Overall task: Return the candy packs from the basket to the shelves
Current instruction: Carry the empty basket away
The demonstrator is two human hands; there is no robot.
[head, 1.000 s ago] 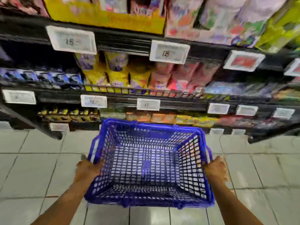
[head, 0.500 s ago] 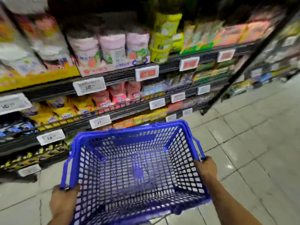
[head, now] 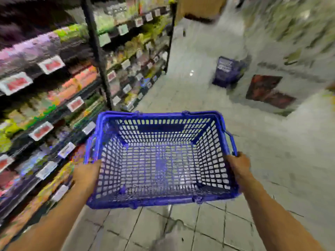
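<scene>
head cam | forward-down | close over basket (head: pixel 159 160) | aisle beyond

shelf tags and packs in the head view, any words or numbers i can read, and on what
None can be read.
Shelf price tags: red and white, print blurred.
Packs on the shelves: colours only, too blurred.
Blue basket on the floor: pale print, unreadable.
Held basket: no text visible.

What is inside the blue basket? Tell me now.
Nothing: the blue basket holds no candy packs, and floor tiles show through its mesh bottom. The left hand and right hand grip its sides. Motion blur could hide something very small.
</scene>
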